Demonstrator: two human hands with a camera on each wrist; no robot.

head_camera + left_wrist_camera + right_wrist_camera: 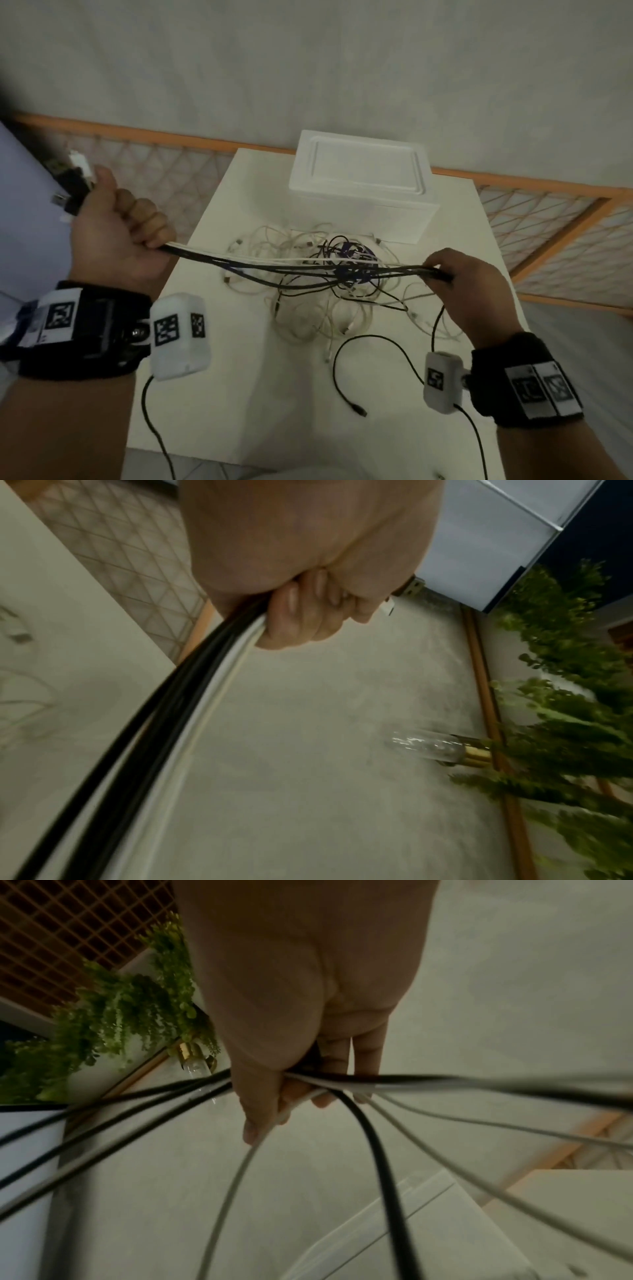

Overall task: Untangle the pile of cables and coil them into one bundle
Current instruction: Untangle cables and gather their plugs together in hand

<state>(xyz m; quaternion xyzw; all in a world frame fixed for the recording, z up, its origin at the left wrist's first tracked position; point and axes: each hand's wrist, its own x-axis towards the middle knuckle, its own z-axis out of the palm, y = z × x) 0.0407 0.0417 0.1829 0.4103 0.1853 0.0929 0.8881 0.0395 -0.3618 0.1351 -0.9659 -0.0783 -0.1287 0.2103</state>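
Note:
A tangled pile of white and black cables lies on the white table. Several black and white cables stretch taut above it between my hands. My left hand at the table's left edge grips their plug ends in a fist; connectors stick out past the thumb. The left wrist view shows curled fingers round the black and white cables. My right hand pinches the same cables at the right; in the right wrist view strands fan out from its fingers.
A white foam box with its lid on stands at the table's far side, right behind the pile. A loose black cable curls near the front. An orange-framed lattice rail runs behind the table. A plant hangs nearby.

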